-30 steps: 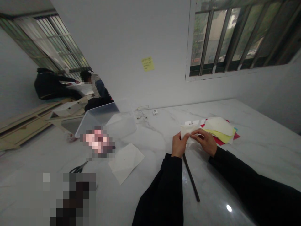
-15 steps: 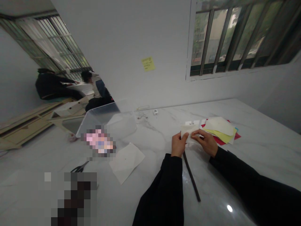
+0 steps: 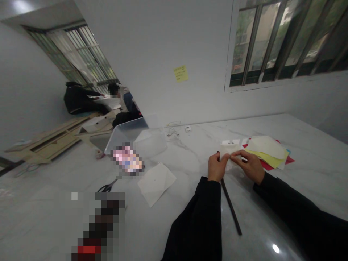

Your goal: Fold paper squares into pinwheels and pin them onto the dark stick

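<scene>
my view has swung slightly left; my left hand (image 3: 217, 167) and right hand (image 3: 248, 166) pinch a folded white paper (image 3: 228, 151) between closed fingers, the coloured sheets (image 3: 268, 151) lying flat beside it.

Pixelated patch (image 3: 127, 159) beside the clear plastic bin (image 3: 149, 143) hides its object. Scissors (image 3: 107, 187) run under a second pixelated patch (image 3: 98, 226). Sticky note (image 3: 181, 73) text too small to read. Fingers (image 3: 241, 156) cover part of the white paper (image 3: 227, 150). Black sleeves (image 3: 195, 224) cut off at frame bottom.

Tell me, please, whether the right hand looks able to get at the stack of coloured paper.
Probably yes: the right hand sits just beside the stack of coloured paper, nothing between them, though it is pinching a white sheet.
</scene>
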Demonstrator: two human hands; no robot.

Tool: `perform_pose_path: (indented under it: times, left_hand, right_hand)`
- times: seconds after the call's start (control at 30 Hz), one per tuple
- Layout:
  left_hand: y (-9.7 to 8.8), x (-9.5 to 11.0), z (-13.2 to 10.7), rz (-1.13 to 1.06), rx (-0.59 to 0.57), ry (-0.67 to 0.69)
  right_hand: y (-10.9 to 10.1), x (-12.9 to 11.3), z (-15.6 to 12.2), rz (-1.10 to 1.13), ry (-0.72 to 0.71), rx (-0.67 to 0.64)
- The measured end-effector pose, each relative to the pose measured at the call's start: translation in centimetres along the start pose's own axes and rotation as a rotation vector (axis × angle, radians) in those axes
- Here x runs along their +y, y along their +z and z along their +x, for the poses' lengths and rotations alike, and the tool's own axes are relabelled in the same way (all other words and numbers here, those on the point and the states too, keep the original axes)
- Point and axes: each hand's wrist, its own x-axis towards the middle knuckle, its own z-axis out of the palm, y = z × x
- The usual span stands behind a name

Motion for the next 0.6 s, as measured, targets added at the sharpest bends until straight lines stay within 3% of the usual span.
perform_pose_path:
  times: [0.2, 0.6]
  left_hand:
    - [-0.06, -0.19, 0.11, 0.006, -0.091, 0.075]
    - [0.06, 0.28, -0.15, -0.053, -0.069, 0.102]
  right_hand:
    - [0.03, 0.2, -0.03, -0.006, 0.009, 0.024]
    - [0.23, -0.38, -0.3, 0.016, 0.038, 0.072]
